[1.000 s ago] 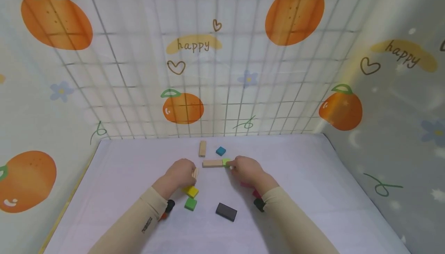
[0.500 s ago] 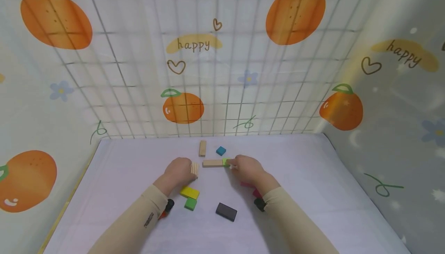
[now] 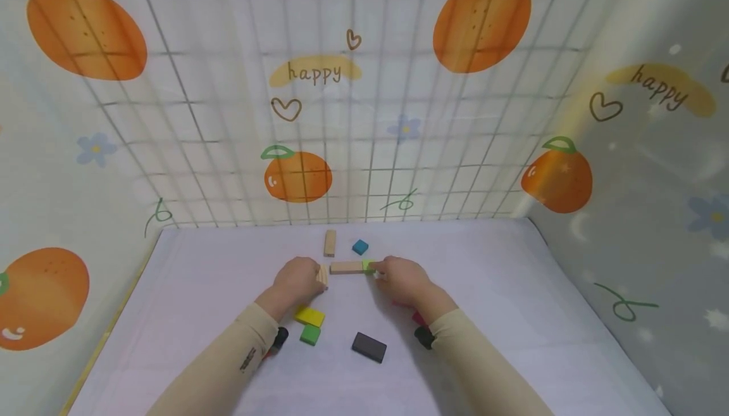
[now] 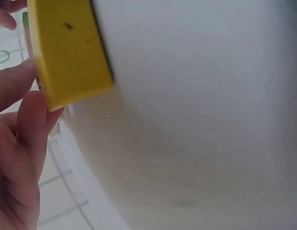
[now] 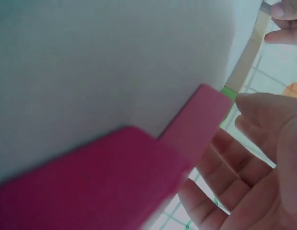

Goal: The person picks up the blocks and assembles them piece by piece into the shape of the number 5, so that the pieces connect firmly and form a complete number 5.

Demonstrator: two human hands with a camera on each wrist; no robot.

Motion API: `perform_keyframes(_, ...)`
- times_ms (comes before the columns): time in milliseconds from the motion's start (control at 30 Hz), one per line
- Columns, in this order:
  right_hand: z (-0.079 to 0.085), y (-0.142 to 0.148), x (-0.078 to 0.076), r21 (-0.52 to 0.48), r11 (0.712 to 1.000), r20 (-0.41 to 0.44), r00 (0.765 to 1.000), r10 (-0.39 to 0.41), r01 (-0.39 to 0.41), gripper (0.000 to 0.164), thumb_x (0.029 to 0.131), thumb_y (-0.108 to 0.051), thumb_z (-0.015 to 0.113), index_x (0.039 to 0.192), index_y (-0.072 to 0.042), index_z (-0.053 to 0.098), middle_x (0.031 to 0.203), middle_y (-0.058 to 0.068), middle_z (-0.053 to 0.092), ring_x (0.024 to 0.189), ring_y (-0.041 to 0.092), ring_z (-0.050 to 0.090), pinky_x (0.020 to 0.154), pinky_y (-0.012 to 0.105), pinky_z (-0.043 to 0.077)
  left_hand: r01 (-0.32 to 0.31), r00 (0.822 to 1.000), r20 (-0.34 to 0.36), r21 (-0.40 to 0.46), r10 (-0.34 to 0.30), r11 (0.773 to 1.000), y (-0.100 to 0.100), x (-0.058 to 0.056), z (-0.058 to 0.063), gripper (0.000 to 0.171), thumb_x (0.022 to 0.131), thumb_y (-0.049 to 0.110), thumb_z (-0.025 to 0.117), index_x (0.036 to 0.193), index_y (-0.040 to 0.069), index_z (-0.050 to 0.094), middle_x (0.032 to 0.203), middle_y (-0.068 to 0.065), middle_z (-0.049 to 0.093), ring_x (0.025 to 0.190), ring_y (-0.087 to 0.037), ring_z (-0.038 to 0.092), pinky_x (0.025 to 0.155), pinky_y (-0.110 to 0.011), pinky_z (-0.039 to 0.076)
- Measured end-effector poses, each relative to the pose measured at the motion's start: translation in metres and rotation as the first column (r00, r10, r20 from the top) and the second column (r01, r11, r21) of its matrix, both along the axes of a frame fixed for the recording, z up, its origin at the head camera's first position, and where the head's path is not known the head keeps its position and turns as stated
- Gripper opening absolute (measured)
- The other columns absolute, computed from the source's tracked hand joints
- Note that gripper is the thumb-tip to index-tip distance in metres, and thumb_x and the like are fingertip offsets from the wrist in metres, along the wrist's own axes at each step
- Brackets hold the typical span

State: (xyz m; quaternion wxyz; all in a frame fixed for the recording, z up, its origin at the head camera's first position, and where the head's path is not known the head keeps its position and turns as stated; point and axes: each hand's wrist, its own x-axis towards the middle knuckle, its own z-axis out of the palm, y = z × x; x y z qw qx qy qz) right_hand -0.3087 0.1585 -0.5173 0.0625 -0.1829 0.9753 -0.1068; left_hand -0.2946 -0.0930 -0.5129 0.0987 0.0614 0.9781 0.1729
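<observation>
My left hand pinches a small pale wooden block with a striped grain, just left of a lying wooden bar. A light green block sits against the bar's right end, and my right hand pinches it from the right. In the right wrist view, the thumb and a finger meet at this green block, beyond two pink-red blocks. Within the left wrist view, a yellow block hides what the left fingers hold.
Behind the bar lie another wooden block and a blue block. Nearer are yellow, green and dark grey blocks. Black pieces lie by both sleeves. A patterned curtain rises behind the table.
My left hand has moved slightly away from the yellow block and closer to the wooden bar's left end, turning the wooden block it holds. The right hand stays at the light green block.
</observation>
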Motion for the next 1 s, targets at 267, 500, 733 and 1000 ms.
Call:
perform_keyframes(267, 0.0, 0.002, -0.001, 0.005, 1.0, -0.003, 1.0, -0.004, 0.004, 0.043, 0.094, -0.018, 0.066, 0.136, -0.024, 0.064, 0.116, 0.003, 0.072, 0.098, 0.019, 0.067, 0.09, 0.044, 0.055, 0.017, 1.0, -0.006, -0.036, -0.018, 0.999, 0.005, -0.002, 0.0, 0.028, 0.087, 0.033, 0.079, 0.099, 0.009, 0.074, 0.075, 0.0, 0.06, 0.067, -0.018, 0.054, 0.062, -0.031, 0.043)
perform_keyframes(500, -0.001, 0.003, -0.003, 0.008, 1.0, -0.001, 1.0, -0.001, 0.001, 0.045, 0.092, -0.018, 0.066, 0.137, -0.023, 0.063, 0.116, 0.004, 0.073, 0.095, 0.019, 0.066, 0.092, 0.044, 0.054, 0.017, 1.0, -0.025, -0.044, -0.018, 0.999, 0.006, -0.002, 0.0, 0.03, 0.088, 0.035, 0.078, 0.103, 0.009, 0.074, 0.077, 0.0, 0.06, 0.068, -0.018, 0.053, 0.062, -0.031, 0.043)
perform_keyframes(733, -0.001, 0.005, -0.001, -0.002, 1.0, 0.029, 1.0, -0.012, 0.012, 0.048, 0.093, -0.018, 0.065, 0.14, -0.021, 0.06, 0.12, 0.005, 0.072, 0.112, 0.025, 0.067, 0.099, 0.046, 0.052, -0.007, 1.0, -0.014, -0.076, 0.006, 0.997, 0.003, 0.003, 0.005, 0.035, 0.089, 0.04, 0.076, 0.105, 0.01, 0.072, 0.08, -0.001, 0.062, 0.069, -0.019, 0.054, 0.063, -0.032, 0.043)
perform_keyframes(1000, 0.003, 0.021, 0.002, -0.009, 0.997, 0.043, 0.996, -0.077, 0.077, 0.048, 0.094, -0.018, 0.057, 0.142, -0.02, 0.059, 0.131, 0.008, 0.068, 0.129, 0.031, 0.06, 0.104, 0.05, 0.048, 0.003, 0.999, 0.035, -0.31, 0.008, 0.951, -0.012, 0.039, 0.025, 0.052, 0.084, 0.062, 0.071, 0.066, 0.014, 0.063, 0.063, 0.0, 0.053, 0.059, -0.017, 0.051, 0.052, -0.031, 0.039)
